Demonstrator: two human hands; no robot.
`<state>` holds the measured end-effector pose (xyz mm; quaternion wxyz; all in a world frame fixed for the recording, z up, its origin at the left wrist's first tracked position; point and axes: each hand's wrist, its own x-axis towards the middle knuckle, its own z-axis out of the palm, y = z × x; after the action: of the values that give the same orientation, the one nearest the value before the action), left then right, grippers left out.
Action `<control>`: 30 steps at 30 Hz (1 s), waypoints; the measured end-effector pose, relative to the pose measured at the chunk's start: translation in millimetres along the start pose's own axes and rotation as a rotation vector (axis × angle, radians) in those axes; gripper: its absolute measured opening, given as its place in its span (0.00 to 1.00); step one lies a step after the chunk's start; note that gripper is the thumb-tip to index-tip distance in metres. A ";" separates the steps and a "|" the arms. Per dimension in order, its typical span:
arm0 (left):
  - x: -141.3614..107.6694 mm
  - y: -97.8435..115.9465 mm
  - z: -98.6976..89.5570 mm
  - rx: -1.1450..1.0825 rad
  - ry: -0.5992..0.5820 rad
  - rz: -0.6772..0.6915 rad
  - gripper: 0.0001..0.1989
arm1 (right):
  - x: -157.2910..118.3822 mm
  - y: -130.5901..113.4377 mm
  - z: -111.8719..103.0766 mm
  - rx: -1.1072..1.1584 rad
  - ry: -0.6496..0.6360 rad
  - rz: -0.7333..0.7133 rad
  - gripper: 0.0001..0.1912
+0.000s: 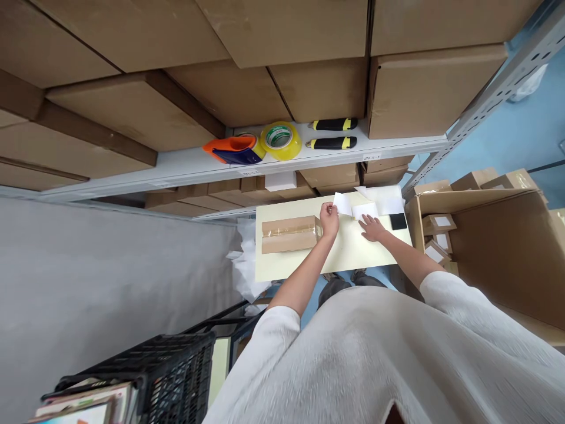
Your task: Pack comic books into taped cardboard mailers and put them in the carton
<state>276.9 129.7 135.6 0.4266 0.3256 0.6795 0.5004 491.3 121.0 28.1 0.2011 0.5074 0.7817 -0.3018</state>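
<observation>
My left hand (329,220) is closed on the edge of a white label (342,204), lifted a little off the pale tabletop (344,253). With fingers spread, my right hand (372,228) rests by a second white label (364,211), its fingertips at the lower edge. A cardboard box (289,234) with clear tape along its top lies left of my left hand. More white sheets (388,200) lie at the back right of the table, and a flat black object (398,221) sits right of my right hand.
Above the table, a shelf holds a tape dispenser (236,148), a yellow tape roll (281,141), two utility knives (332,143) and cardboard boxes (436,94). A large open carton (494,241) with small boxes stands right. A black crate (176,377) stands lower left.
</observation>
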 end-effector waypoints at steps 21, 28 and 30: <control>2.4 24.6 -46.6 -0.174 0.110 0.031 0.05 | -34.2 -102.8 -103.5 0.222 0.714 -0.253 0.19; -0.5 32.7 -118.4 -0.095 0.224 0.116 0.20 | -33.2 -150.5 -115.2 0.130 0.736 -0.326 0.15; -1.0 32.4 -140.0 -0.086 0.221 0.138 0.19 | -33.5 -168.5 -116.0 0.106 0.734 -0.348 0.17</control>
<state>151.1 81.8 185.9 0.3273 0.2959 0.6762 0.5899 349.8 125.9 179.5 -0.1717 0.4514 0.8590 -0.1701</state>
